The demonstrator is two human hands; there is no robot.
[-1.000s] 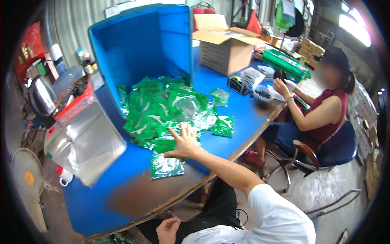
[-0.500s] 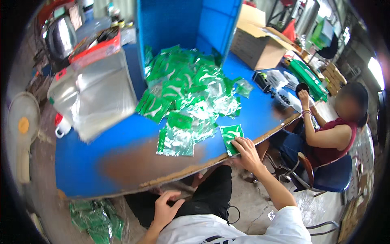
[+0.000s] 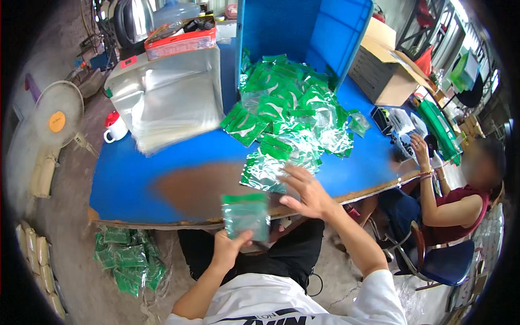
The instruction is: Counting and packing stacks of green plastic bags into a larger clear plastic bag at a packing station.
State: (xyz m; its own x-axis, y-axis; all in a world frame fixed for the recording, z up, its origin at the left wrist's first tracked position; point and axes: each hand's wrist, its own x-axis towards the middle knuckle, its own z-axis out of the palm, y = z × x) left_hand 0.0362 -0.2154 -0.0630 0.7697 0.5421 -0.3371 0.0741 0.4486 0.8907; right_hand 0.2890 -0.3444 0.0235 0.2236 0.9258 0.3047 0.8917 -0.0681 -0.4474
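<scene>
My left hand [image 3: 228,252] pinches the lower edge of a small green-and-clear plastic packet [image 3: 245,216], thumb on its face. The packet is held up over the near edge of the blue table [image 3: 130,184]. My right hand [image 3: 306,190] is open, fingers spread, just above the near end of a heap of similar green packets [image 3: 292,103]; whether its fingertips touch them I cannot tell. The heap spills out of a blue bin [image 3: 276,27] lying with its opening toward me.
Left of the heap lies a stack of clear plastic bags [image 3: 173,103], with a red box [image 3: 181,43] behind and a white mug [image 3: 115,129] beside it. A cardboard box [image 3: 382,70] stands at right; a co-worker [image 3: 455,216] sits there. More green packets [image 3: 130,254] lie below the table's left end.
A green packet under my right hand at the table edge has gone from there; my left hand, empty before, now holds one. My right hand has moved left, and the view has shifted.
</scene>
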